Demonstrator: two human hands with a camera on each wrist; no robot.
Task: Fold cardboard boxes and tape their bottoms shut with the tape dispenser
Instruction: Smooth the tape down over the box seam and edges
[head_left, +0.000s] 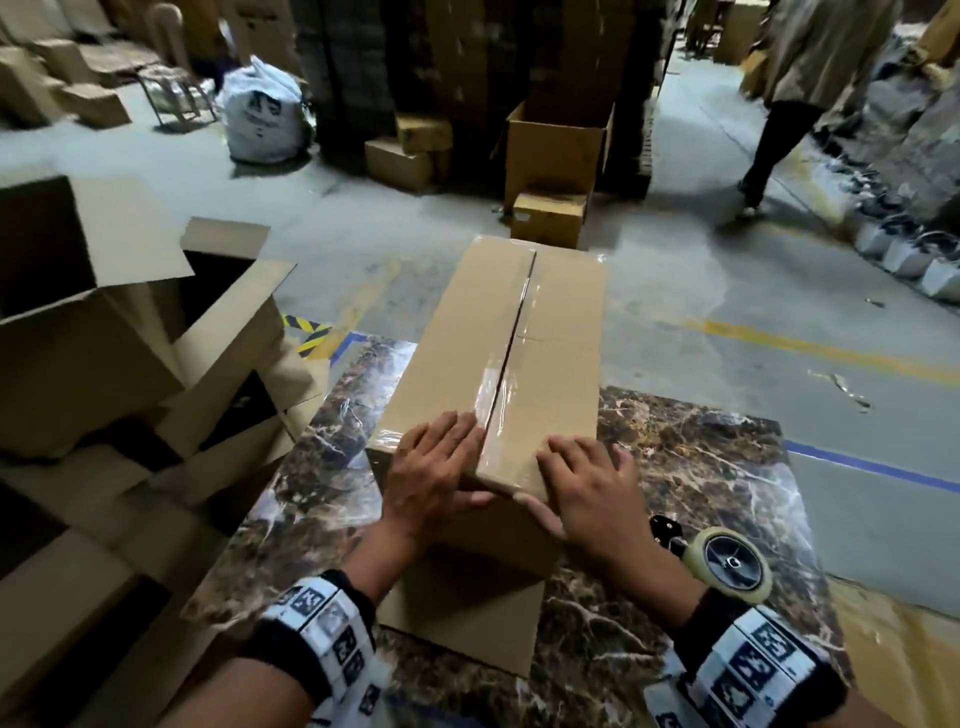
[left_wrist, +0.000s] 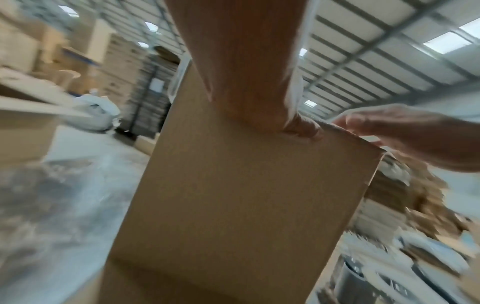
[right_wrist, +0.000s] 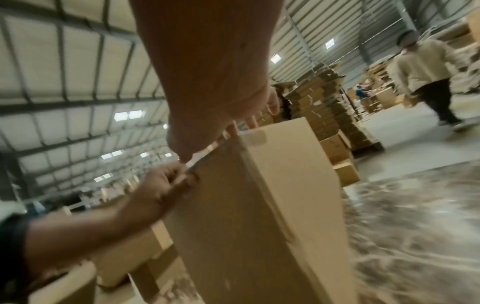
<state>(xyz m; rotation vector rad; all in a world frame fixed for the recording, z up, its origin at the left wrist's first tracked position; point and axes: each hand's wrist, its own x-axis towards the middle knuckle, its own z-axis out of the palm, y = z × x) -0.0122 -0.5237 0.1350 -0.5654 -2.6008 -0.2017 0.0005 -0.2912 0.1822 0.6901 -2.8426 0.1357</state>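
I observe a long, plain brown cardboard box (head_left: 493, 364) lying on the dark marble-patterned tabletop (head_left: 701, 493), its far end reaching out past the table edge over the grey concrete floor (head_left: 753, 312). A strip of clear glossy tape (head_left: 511, 358) runs along the centre seam of the upward face, and the two flaps meet there.

My left hand (head_left: 434, 467) rests on the near end of that face, just left of the seam — fingers laid fairly flat on the cardboard, thumb down over the near edge. My right hand (head_left: 584, 483) sits at the near right corner in the same manner, fingers spread on top, thumb against the end panel. Neither hand is closed around anything; both press with straight fingers.

The tape dispenser with its pale roll on a black wheel (head_left: 727, 564) lies on the tabletop just right of my right wrist, apart from the box.

To the left stand several open brown cartons (head_left: 104, 332). A person in a light top (head_left: 826, 57) is at far right.
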